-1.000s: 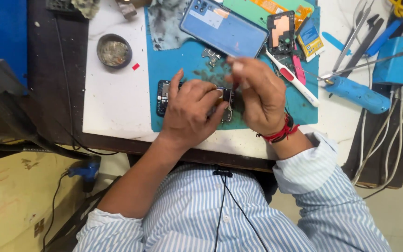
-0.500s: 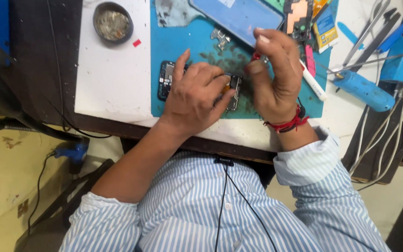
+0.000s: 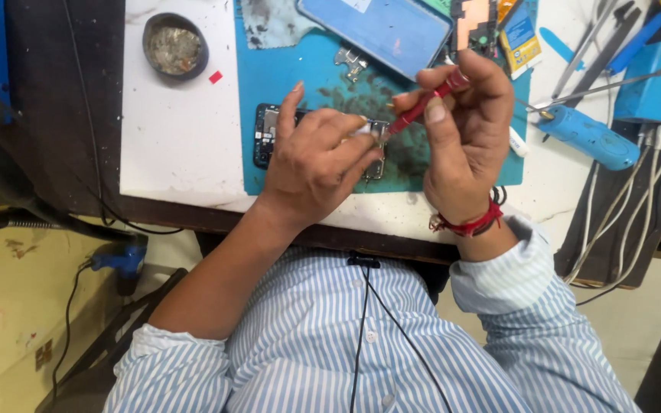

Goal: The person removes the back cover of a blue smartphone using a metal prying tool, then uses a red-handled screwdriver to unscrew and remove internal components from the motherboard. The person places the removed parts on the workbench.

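Between the thumb and forefinger of the right hand (image 3: 464, 141) sits a red-handled screwdriver (image 3: 422, 107), the fingers closed firmly around its shaft. Its long axis slants from the grip down and to the left, with the tip pointing at the opened phone body (image 3: 269, 134) just under the left hand's fingertips. The handle is slim and bright red; the metal tip is too small and too crowded by fingers to make out.

The left hand (image 3: 315, 164) lies flat over the phone body, fingers curled together and pressing on it, with something small and white pinched at the fingertips that cannot be identified. Most of the phone is hidden beneath that hand; only its dark left end, with exposed parts inside the frame, shows. It lies lengthwise across the teal work mat (image 3: 284, 69), its long axis running left to right.

Beyond the grip, a blue phone back panel (image 3: 376, 30) is cut off by the picture's top edge. Right of the right hand rests a blue handheld tool (image 3: 587, 138). Far left of the left hand stands a round dark dish (image 3: 175, 46).
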